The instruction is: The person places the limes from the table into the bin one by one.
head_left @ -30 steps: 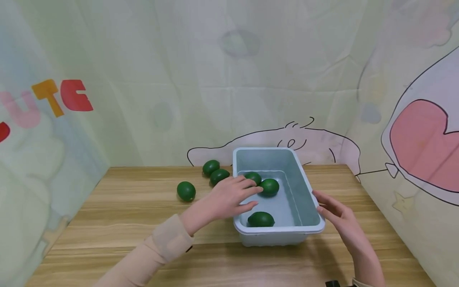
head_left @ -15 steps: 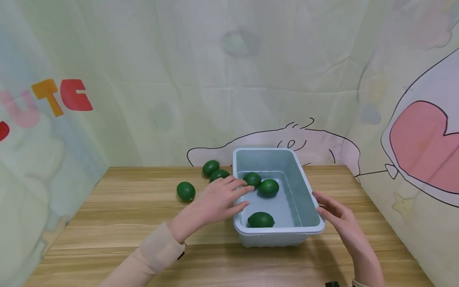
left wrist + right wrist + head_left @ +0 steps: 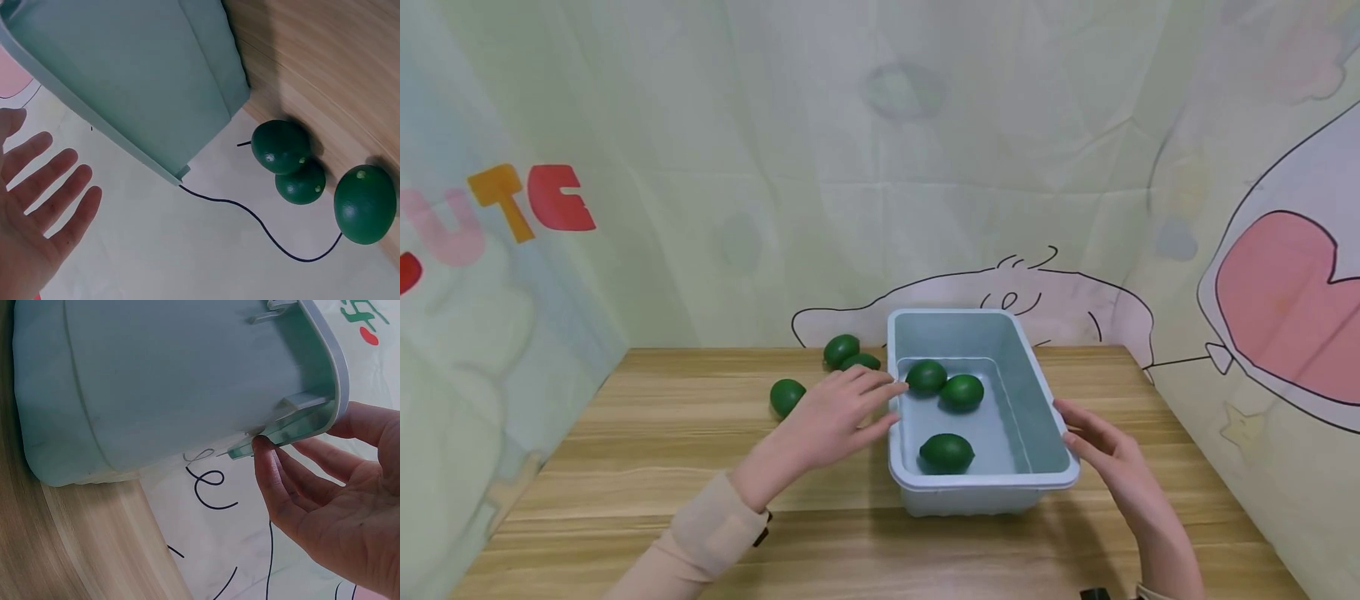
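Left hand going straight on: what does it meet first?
Probably the far-left green fruit in the bin, by the head view; depth is unclear, so the left hand might pass above it or clip the left rim.

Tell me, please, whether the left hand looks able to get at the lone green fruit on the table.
Probably yes: the left hand is empty, and the lone green fruit sits outside the tub, uncovered in the left wrist view.

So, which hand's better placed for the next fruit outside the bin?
Left, probably: the left hand is empty and near those fruits; the right hand, on the opposite side, holds the bin.
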### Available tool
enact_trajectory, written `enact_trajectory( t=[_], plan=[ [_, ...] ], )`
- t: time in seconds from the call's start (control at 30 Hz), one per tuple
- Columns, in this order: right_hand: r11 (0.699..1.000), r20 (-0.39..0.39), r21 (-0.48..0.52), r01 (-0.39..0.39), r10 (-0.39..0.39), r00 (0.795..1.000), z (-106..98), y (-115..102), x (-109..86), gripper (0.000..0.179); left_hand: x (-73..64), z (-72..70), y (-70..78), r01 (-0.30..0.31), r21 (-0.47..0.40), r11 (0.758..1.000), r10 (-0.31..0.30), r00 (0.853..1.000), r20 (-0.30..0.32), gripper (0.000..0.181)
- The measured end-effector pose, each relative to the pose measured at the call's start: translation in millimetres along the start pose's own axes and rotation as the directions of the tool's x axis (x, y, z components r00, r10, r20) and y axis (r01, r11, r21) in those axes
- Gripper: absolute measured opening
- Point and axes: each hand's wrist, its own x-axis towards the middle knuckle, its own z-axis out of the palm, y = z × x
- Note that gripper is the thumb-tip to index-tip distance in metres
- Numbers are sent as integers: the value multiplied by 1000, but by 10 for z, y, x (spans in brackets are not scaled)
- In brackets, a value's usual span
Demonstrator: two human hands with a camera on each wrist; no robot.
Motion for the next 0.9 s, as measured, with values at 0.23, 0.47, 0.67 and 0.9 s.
enact_trajectory(
  t=[0.23,0.47,0.67,0.9],
  plan=[
    [1000,0,-4,0,0,1000,-3,2,2,54,-66,25,-77,4,-12,1000,-5,999,-38,38],
    [1000,1,1,2,-2,1000,-1,11,1,53,-136,73,-154,26,-30,999,-28,998,-50,37],
    [1000,3,13,10,-11,1000,-2,9,-7,54,-191,110,-207,71,-30,997,-72,997,-37,35],
    [1000,-2,18,21,-20,1000,-2,22,-7,53,-230,138,-271,111,-40,993,-111,994,-19,36]
  ],
)
